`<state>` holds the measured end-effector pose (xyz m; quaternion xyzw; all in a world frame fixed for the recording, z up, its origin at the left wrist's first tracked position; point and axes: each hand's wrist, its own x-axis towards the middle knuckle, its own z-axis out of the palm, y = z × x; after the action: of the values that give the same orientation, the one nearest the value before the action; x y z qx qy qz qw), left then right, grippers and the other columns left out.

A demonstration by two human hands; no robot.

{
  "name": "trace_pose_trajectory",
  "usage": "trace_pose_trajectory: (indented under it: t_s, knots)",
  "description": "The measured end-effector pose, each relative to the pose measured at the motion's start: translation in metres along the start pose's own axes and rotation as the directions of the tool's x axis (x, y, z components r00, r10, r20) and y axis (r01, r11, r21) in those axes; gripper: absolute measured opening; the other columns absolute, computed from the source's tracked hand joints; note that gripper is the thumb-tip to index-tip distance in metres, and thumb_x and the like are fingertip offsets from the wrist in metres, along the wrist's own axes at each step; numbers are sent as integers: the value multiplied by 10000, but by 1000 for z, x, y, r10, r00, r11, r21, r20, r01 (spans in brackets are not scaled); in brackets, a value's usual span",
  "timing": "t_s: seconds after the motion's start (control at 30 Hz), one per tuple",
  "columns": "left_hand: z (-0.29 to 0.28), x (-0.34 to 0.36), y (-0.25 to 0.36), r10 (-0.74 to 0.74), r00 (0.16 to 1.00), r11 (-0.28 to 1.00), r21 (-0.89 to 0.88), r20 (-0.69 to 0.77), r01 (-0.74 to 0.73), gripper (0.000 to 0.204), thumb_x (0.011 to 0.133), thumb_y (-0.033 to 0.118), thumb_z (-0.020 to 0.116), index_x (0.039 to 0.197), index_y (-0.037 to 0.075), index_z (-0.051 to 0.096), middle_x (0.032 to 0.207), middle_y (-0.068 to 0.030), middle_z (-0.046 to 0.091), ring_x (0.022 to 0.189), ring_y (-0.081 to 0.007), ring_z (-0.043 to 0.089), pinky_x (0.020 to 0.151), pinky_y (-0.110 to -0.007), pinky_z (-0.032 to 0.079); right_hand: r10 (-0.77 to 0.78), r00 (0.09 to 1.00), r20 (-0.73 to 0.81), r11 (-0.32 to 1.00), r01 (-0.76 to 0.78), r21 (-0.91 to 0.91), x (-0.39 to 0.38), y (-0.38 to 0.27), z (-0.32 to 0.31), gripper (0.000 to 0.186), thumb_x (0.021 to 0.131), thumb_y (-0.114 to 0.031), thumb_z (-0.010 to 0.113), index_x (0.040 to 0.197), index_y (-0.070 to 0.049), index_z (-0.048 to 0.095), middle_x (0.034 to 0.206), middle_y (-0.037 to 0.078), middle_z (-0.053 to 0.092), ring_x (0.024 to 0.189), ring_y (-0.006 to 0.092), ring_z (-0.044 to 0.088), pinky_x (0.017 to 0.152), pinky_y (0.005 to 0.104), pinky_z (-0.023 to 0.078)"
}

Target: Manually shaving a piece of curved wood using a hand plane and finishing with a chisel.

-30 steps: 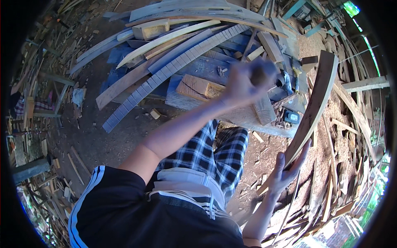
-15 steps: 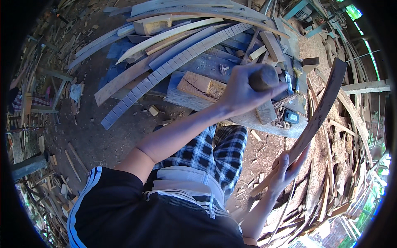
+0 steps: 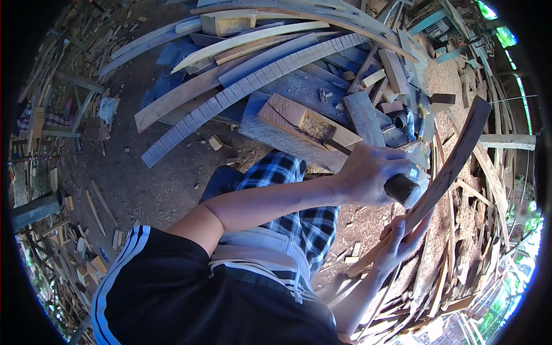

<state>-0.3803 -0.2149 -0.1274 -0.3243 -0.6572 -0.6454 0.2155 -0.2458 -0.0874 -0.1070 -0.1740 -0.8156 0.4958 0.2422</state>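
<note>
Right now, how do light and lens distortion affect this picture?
Head view: daylight glares at the right rim, a bluish tint covers the lined board; head view: black fisheye corners, and lens bend obscures how curved the wood strip in the right hand is.

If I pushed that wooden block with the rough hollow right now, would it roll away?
Probably not: the block has flat-looking sides, so it would likely slide rather than roll. Its thick, chunky shape suggests it would feel fairly heavy and stiff. The rough hollow might snag your fingers.
</note>
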Motion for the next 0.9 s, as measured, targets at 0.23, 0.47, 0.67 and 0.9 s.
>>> trace_pose_trajectory:
  t_s: [0.23,0.47,0.67,0.9]
  knots:
    - [2,1,1,3,998,1000,4,-58,-3,319,715,216,839,734,92,546,697,-30,566,574,-218,603,478,-358,430,-39,998,40,999,40,0,4,-4,6,828,945,-413,629,1553,-42,206,600,-63,422,499,22,388,476,222,210]
    - [-2,8,2,-40,994,999,-14,-97,39,338,742,217,839,707,92,527,661,-30,520,529,-205,556,451,-350,366,-86,996,3,996,86,23,12,-13,3,832,934,-389,655,1547,-37,217,654,-27,459,500,27,409,447,206,240]
    - [-1,8,-1,-46,995,999,21,-85,48,334,736,218,844,727,90,536,674,-26,537,540,-203,571,460,-344,384,-79,997,-23,997,78,-19,18,-12,-1,861,912,-454,669,1534,-37,244,701,4,495,490,42,442,413,200,303]
    - [-4,6,-4,-49,995,998,47,-82,53,319,675,172,850,745,93,549,711,-27,572,577,-210,607,484,-344,410,-130,-85,988,739,656,154,115,-58,-30,694,909,-580,561,1332,-45,434,784,46,540,643,102,525,590,229,430]
